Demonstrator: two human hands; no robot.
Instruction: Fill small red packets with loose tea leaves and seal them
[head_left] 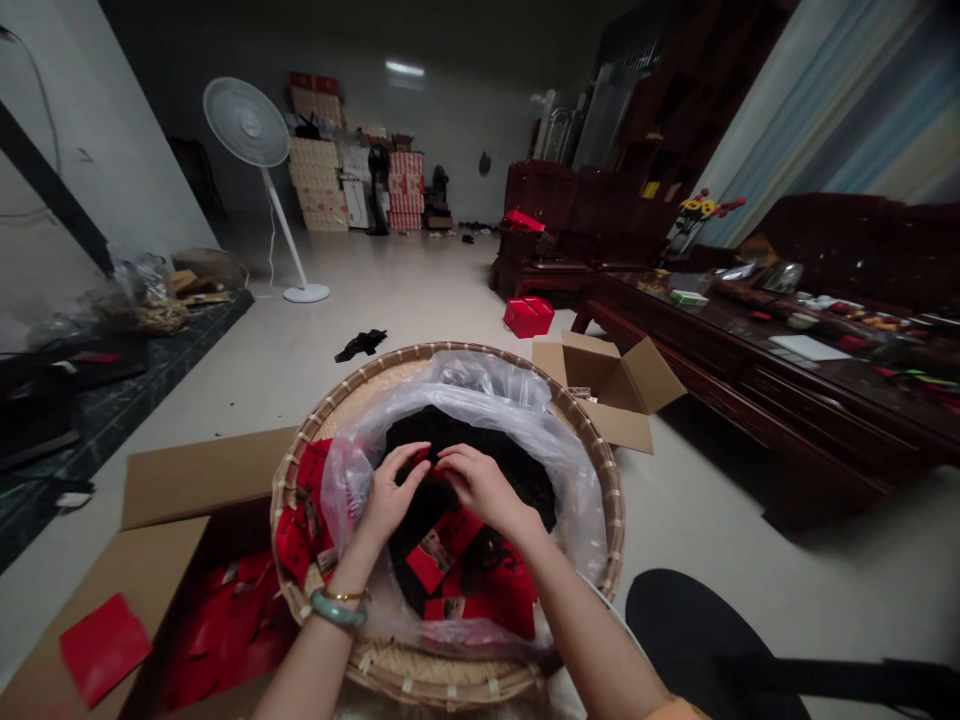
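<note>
The left hand and right hand, half-closed, pinch dark loose leaves.

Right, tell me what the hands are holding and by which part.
The left hand and right hand seem to pinch a dark flat packet by its top end, over a black heap; the fingers hide the exact grip.

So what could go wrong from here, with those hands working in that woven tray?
The green bangle by the left hand might snag the thin plastic bag lining the woven tray and tear it. The dark heap under the right hand could spill past the bag's loose edge. The red packets lying on that heap might slide off or get buried.
</note>
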